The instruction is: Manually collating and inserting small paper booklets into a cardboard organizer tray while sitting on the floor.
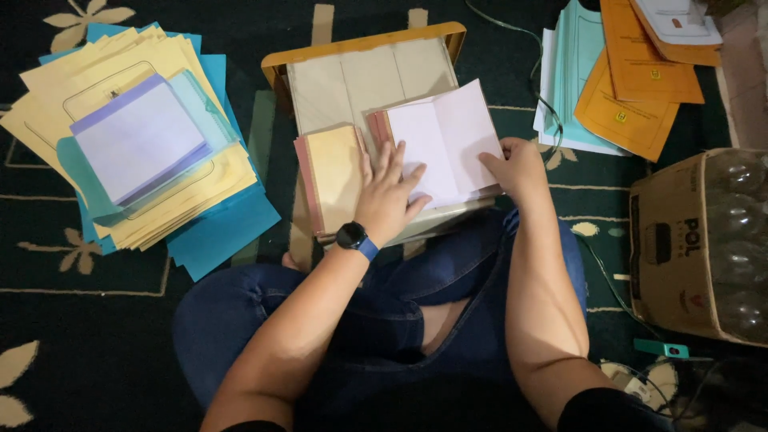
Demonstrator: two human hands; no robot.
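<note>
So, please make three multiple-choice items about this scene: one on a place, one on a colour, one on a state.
1. Where does the left hand rest?
A. on the open booklet
B. on the cardboard box
C. on the carpet

2. What colour is the watch strap on the left wrist?
A. red
B. blue
C. white

3. In what state is the booklet under the hands?
A. shut
B. rolled up
C. open, pale pages showing

Answers: 1 A, its fingers lie flat on the left page; 2 B, a blue band shows beside the black watch; 3 C, both pages lie spread, and the right hand holds the right edge.
</note>
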